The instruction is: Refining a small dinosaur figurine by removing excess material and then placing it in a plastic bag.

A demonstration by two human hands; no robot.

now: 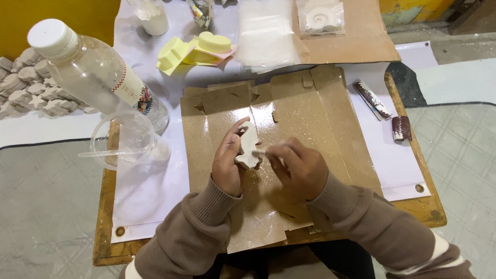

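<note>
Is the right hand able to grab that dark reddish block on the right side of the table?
Probably yes. The dark reddish block lies in the open on that side with nothing in the way, but the right hand is busy pinching a small tool against the white piece.

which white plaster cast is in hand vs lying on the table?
The animal-shaped cast, held upright in the left hand over the flattened cardboard. The shell-shaped cast lies untouched at the far edge.

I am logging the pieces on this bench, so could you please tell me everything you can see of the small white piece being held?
The white cast piece looks like matte plaster, small, flat and irregular with a lobed lower edge. It stands roughly upright above the flattened cardboard. The left hand grips it from the left. The right hand presses a small pale tool to its right edge.
</note>
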